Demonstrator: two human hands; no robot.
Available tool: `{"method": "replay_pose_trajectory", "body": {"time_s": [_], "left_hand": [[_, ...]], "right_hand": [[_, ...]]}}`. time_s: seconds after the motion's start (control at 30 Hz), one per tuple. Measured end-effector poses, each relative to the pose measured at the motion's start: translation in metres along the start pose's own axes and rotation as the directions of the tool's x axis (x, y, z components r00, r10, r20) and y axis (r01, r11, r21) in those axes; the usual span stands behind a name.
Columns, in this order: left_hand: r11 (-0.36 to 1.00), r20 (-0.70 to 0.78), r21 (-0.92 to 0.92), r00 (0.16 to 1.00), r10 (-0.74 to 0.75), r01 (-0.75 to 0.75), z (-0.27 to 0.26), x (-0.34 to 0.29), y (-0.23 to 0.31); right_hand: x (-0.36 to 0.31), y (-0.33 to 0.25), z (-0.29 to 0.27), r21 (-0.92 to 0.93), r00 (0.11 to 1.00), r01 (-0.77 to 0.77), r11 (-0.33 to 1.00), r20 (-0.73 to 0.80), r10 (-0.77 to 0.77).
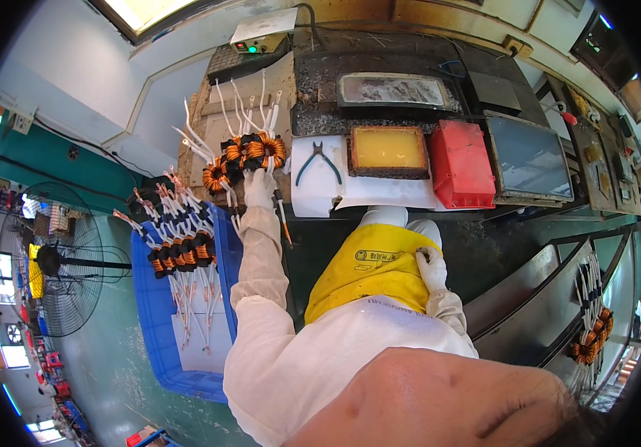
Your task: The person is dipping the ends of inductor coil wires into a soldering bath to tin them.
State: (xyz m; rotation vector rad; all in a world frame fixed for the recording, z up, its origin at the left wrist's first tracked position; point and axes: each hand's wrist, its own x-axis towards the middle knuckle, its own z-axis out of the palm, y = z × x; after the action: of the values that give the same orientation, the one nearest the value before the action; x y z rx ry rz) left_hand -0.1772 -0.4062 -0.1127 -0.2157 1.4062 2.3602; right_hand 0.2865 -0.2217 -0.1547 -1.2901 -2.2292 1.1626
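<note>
My left hand [259, 189], in a white glove, is at the front edge of the bench, its fingers closed against the lower rim of a copper-wound toroidal coil [266, 149]. The fingertips are partly hidden. More coils of this kind, one of them a smaller coil [217, 176], lie beside it, with pale leads standing up behind. A thin orange-sleeved lead [284, 217] hangs just right of this hand. On my lap rests my right hand [432, 270], also gloved, fingers loosely bent and holding nothing visible, against the yellow apron [369, 262].
Pliers [318, 162] lie on white paper. Right of them stand a tray of yellowish material [389, 149], a red box [463, 164] and a glass-topped frame [531, 158]. A blue crate [155, 328] holds several coils at left, near a fan [50, 260]. More coils [593, 339] hang at right.
</note>
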Motion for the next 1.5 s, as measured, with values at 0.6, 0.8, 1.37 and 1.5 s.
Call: {"method": "replay_pose_trajectory", "body": {"time_s": [0.6,0.8,1.37,1.5], "left_hand": [[-0.054,0.031,0.998,0.991,0.129,-0.024,0.012,0.004,-0.009],[-0.224,0.092,0.971,0.996,0.014,-0.087,0.005,0.014,0.004],[0.007,-0.09,0.996,0.991,0.102,0.089,0.015,0.041,-0.005],[0.002,-0.126,0.992,0.985,-0.117,0.127,0.022,0.056,0.013]], "right_hand": [[-0.002,-0.005,0.0,-0.023,1.0,-0.002,1.0,-0.028,0.002],[-0.007,-0.013,-0.004,0.023,0.999,-0.004,1.0,-0.046,0.005],[-0.003,-0.009,-0.002,0.024,0.998,-0.008,1.0,-0.055,0.009],[-0.004,-0.015,-0.002,-0.001,0.998,0.006,1.0,-0.062,-0.006]]}}
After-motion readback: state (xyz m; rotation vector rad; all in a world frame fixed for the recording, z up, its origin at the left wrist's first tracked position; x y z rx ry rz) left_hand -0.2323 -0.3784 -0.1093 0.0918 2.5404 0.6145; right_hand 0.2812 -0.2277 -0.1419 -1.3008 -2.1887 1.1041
